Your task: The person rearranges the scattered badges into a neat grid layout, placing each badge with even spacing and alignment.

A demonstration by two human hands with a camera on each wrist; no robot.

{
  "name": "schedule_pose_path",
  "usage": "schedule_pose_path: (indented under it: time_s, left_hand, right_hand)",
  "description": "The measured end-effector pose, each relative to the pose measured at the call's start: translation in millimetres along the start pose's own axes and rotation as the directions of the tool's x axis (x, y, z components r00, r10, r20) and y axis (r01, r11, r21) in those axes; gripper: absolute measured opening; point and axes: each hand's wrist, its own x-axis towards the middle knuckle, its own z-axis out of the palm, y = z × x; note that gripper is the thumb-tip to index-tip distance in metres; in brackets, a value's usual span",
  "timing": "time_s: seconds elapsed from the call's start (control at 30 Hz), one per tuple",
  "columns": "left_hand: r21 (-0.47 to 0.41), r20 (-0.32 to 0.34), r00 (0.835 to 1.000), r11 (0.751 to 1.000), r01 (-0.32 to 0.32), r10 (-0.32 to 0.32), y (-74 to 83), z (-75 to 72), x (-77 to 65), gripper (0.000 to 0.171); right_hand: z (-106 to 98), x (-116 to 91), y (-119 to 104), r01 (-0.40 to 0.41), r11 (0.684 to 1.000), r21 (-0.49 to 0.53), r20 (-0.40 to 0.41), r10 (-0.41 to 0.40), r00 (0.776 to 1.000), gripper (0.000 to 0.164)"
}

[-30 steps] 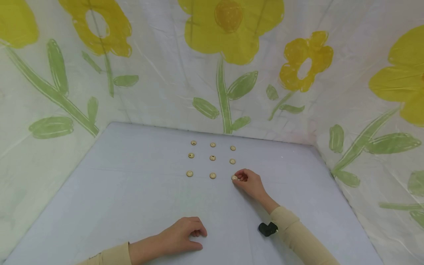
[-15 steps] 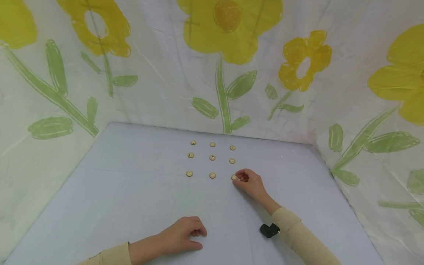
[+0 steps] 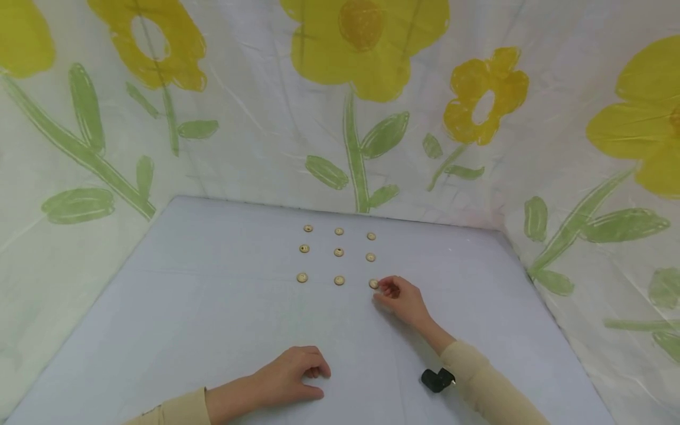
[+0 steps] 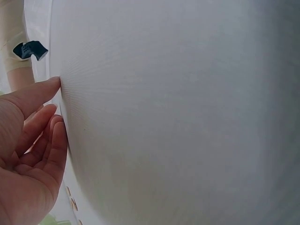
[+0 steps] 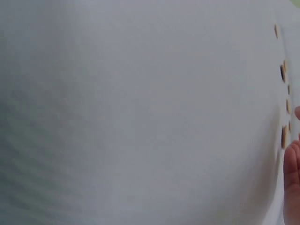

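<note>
Small round wooden discs with dark marks lie flat on the pale cloth in three rows of three. The front-right disc has my right hand just beside it, index fingertip at its right edge, thumb lowered away from it. In the right wrist view only part of that hand shows, at the right edge near the disc row. My left hand rests on the cloth nearer to me, fingers loosely bent, with nothing held. The left wrist view shows its thumb and fingertips at the cloth.
A black wrist device sits by the right sleeve. The pale table cloth reaches back to a white curtain with yellow flowers, which also closes both sides. Other discs, like the centre one, stand behind and left of my right hand.
My right thumb and finger have parted from the front-right disc, and the hand has drawn slightly right and toward me. The disc stays in place. My left hand has not moved.
</note>
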Motion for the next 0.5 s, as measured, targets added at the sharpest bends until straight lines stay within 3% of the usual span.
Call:
schedule_pose_path:
  time_s: [0.3, 0.5]
  left_hand:
    - [-0.022, 0.004, 1.000, 1.000, 0.018, -0.017, -0.9, 0.2, -0.3, 0.019]
    - [-0.018, -0.008, 1.000, 1.000, -0.008, 0.008, 0.0, -0.5, -0.3, 0.019]
  right_hand:
    - [1.0, -13.8, -8.4, 0.010, 0.999, 0.052, 0.033, -0.012, 0.999, 0.024]
    - [3.8, -23.3, -13.7, 0.047, 0.995, 0.089, 0.056, -0.052, 0.997, 0.021]
